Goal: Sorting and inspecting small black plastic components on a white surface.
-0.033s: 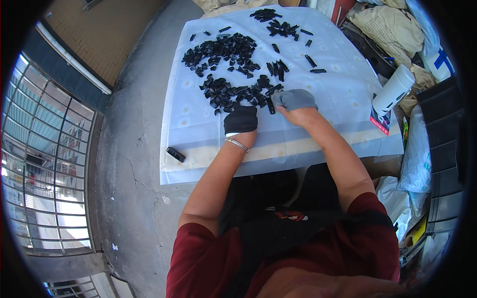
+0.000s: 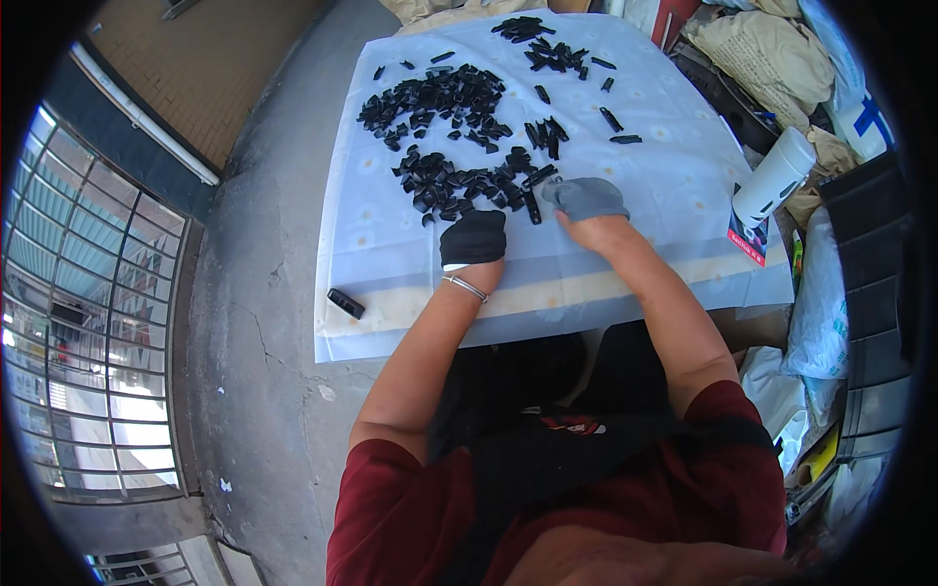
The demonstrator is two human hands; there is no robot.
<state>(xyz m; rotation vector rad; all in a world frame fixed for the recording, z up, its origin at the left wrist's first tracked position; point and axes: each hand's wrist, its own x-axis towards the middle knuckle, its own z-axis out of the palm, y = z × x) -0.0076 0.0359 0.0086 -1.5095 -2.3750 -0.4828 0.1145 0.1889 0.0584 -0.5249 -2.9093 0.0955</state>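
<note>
On the near half of a pale tablecloth (image 2: 674, 186) dotted with flowers, we see two covered hands working apart from each other. The left hand (image 2: 474, 237), in a black glove with a white edge, rests at the near side of a loose heap of curved black plastic pieces (image 2: 440, 184). Its fingers are hidden from us, so we cannot tell whether they grip anything. The right hand (image 2: 592, 198), in a grey glove, lies just to the right of a long black piece (image 2: 532, 207); we cannot make out whether its fingertips are clamped on a part or only near one.

Beyond the left hand we find a second, larger heap of small black pieces (image 2: 435, 96). Farther off, slim black parts (image 2: 557, 57) lie in a cluster toward the far edge, with single ones scattered around. Near the left corner, we notice a lone black casing (image 2: 345, 304), well apart from the heaps. A bracelet (image 2: 466, 286) circles the left wrist. To the right, we see a white cylindrical container (image 2: 775, 179) near a red-edged card (image 2: 746, 244), with pale sacks (image 2: 767, 61) piled beyond the table.
</note>
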